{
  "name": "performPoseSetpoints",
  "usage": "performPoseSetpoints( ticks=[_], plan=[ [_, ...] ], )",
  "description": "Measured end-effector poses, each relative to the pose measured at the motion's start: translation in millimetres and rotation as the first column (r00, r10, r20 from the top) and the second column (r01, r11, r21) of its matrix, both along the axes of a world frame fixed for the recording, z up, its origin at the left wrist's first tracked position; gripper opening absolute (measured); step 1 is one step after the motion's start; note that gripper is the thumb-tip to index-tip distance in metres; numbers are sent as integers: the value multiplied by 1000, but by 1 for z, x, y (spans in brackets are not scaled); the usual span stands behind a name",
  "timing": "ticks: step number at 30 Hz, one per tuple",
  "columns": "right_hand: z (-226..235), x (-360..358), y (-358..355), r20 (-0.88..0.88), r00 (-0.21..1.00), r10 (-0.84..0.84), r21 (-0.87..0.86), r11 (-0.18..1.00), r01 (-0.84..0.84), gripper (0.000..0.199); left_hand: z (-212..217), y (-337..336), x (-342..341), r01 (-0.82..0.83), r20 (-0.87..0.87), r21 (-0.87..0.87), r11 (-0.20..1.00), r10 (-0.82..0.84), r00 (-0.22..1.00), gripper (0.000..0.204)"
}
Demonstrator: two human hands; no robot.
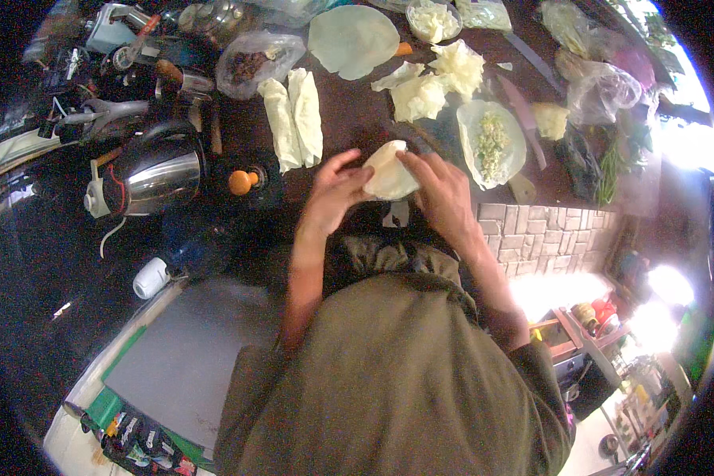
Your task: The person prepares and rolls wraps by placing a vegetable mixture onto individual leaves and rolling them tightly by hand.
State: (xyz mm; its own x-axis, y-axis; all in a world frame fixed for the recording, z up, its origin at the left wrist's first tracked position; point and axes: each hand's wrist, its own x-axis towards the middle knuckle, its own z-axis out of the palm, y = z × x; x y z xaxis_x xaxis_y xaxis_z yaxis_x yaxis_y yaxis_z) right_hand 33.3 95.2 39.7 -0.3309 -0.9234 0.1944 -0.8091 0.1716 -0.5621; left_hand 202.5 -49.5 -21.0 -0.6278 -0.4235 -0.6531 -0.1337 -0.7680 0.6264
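My left hand [337, 193] and right hand [444, 194] pinched opposite edges of the pale wrapper [391, 172], right of two rolls [306, 119]; it seemed light, soft and easily torn, best held by the rim

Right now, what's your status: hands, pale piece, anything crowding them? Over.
Left hand and right hand both holding pale piece. Filled sheet near, right side. Two pale rolls, upper left.

rolls [293, 119]: left of wrapper [391, 173] | kettle [165, 178]: farther left | shreds [492, 141]: on sheet [513, 151] right of wrapper, board [522, 189] perhaps beneath
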Motion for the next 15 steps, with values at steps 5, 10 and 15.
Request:
performPoseSetpoints(
  ticks=[5,10,15],
  plan=[
    [30,-24,-28,-164,983,84,-112,988,-103,55,54,-29,-23,-104,-42,-521,847,96,994,70],
    [40,-24,-23,-387,912,138,-219,947,-236,50,75,-33,-13,-170,-155,-631,757,92,984,68],
    [-34,4,15,-260,927,272,133,960,-245,61,5,-3,17,121,257,-609,784,50,965,74]
  ],
)
